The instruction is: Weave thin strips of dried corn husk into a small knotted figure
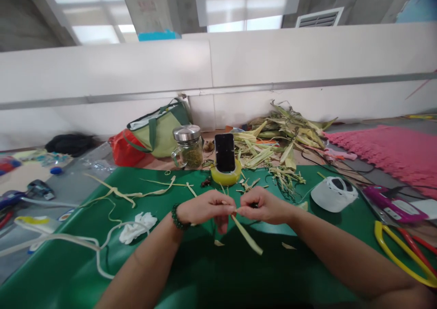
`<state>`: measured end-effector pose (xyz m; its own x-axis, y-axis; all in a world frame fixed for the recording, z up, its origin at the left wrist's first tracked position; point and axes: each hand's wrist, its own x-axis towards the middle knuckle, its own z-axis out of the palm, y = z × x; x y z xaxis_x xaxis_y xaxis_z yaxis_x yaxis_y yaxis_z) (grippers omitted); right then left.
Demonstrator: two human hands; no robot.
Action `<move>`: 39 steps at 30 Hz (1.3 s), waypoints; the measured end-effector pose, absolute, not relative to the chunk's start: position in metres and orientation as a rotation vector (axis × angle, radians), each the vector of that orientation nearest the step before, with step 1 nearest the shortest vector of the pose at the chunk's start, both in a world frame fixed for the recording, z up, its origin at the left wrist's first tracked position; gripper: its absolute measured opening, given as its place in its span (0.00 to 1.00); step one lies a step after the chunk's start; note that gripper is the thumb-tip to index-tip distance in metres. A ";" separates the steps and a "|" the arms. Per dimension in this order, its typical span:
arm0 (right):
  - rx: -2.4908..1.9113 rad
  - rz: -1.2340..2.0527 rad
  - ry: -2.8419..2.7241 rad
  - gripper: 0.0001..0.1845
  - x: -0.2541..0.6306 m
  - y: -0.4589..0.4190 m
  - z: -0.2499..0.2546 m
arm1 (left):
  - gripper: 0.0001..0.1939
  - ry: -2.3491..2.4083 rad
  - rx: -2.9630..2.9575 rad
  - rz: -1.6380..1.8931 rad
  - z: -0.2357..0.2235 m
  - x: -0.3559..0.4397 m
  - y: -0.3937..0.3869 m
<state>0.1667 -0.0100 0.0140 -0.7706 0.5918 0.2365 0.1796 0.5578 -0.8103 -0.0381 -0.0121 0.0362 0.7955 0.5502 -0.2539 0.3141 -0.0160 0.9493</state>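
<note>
My left hand [208,207], with a dark green bead bracelet [177,216] at its wrist, is closed in a pinch on a pale corn husk strip [249,237]. One end of the strip hangs down to the right below my fingers. My right hand [261,205] meets the left at the fingertips and pinches the same strip close to where the left holds it. Whether a knot or fold lies between the fingertips is too small to tell. Small husk scraps [288,245] lie on the green mat [211,281] beneath my hands.
A phone [224,152] leans upright on a yellow tape roll [226,176], beside a lidded glass jar [191,154]. A husk pile [290,127] lies at the back. Right are a white roll [332,195], purple glue gun [396,204] and yellow-handled scissors [403,254]; left, a white cord [99,254] and crumpled tissue [136,228].
</note>
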 end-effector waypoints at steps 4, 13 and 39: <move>-0.643 0.929 -2.318 0.21 0.169 -0.005 0.017 | 0.32 0.722 1.493 0.257 0.029 -0.035 -0.008; -0.735 0.665 -2.095 0.19 0.173 -0.001 0.016 | 0.21 0.749 1.500 0.522 0.028 -0.039 -0.004; -0.821 0.274 -1.993 0.07 0.160 0.000 -0.005 | 0.18 0.890 1.293 0.993 0.023 -0.029 -0.003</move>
<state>0.1597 -0.0005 -0.0050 -0.3424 0.6470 0.6813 0.4392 0.7513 -0.4927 -0.0286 -0.0026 0.0227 0.3388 0.9407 0.0183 -0.0851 0.0113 0.9963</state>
